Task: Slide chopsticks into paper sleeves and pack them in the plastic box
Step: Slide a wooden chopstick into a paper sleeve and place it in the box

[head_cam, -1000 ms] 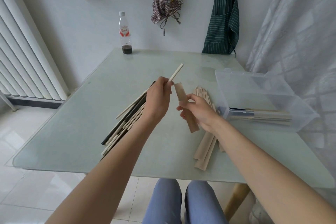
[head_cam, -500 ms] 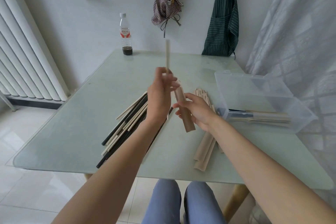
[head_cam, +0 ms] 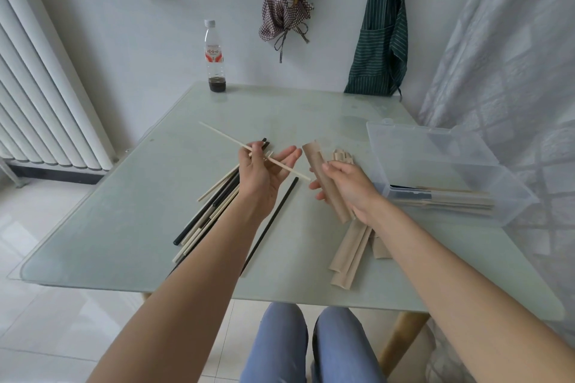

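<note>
My left hand point(head_cam: 264, 171) pinches a pale wooden chopstick point(head_cam: 224, 137) near its middle, and the stick lies almost level, its near tip pointing at my right hand. In my right hand point(head_cam: 348, 186) I hold a brown paper sleeve point(head_cam: 314, 158), tilted with its open end up and away from me. A gap separates the stick's tip from the sleeve. Beneath my left hand lies a heap of loose pale and black chopsticks point(head_cam: 214, 205). One black chopstick point(head_cam: 273, 221) lies apart from it. More empty sleeves point(head_cam: 348, 252) lie under my right wrist. The clear plastic box point(head_cam: 441, 146) on the right holds sleeved chopsticks point(head_cam: 448, 199).
A glass table point(head_cam: 124, 211) carries everything. A plastic bottle point(head_cam: 214, 56) with a little dark liquid stands at the far edge. A radiator point(head_cam: 40, 87) runs along the left wall, aprons hang on the back wall, and a curtain point(head_cam: 513, 40) hangs at the right.
The chopstick in my left hand has swung from upright to nearly level, its far end now pointing left. My right hand with the sleeve has drawn slightly right, away from the left hand.
</note>
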`<state>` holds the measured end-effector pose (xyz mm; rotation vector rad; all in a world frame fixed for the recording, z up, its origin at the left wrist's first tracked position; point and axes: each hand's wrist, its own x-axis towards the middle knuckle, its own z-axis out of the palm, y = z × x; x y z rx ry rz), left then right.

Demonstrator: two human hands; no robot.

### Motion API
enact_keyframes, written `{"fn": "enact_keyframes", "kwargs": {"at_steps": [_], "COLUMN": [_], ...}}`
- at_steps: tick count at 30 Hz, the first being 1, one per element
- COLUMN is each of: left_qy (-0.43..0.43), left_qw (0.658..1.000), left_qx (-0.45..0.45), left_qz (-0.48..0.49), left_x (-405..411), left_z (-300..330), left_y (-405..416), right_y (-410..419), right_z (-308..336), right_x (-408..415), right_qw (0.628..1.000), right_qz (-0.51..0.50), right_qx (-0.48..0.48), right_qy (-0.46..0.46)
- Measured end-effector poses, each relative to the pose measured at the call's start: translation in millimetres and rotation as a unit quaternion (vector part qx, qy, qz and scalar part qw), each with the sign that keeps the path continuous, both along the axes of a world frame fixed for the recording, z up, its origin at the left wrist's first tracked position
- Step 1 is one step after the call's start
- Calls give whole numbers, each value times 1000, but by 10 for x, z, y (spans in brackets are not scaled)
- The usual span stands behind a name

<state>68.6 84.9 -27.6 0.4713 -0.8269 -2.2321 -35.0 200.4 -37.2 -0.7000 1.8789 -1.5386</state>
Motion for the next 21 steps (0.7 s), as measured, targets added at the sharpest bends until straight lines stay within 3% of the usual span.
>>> {"fn": "enact_keyframes", "kwargs": {"at_steps": [3,9,21], "left_qy": [-2,7,-24], "left_qw": [999,1000,995], "left_qx": [-37,-5,-63], "left_qz": [1,12,69], "left_x": [-14,-46,-67], "left_z": [13,4,10], "left_y": [19,34,42], "right_y": [17,28,79], "right_z": [-23,13,19], "right_x": [-26,49,21], "right_qw": [1000,1000,999], "right_qz": [5,11,12], "right_qx": [12,7,30], "right_qy": [19,-6,28]}}
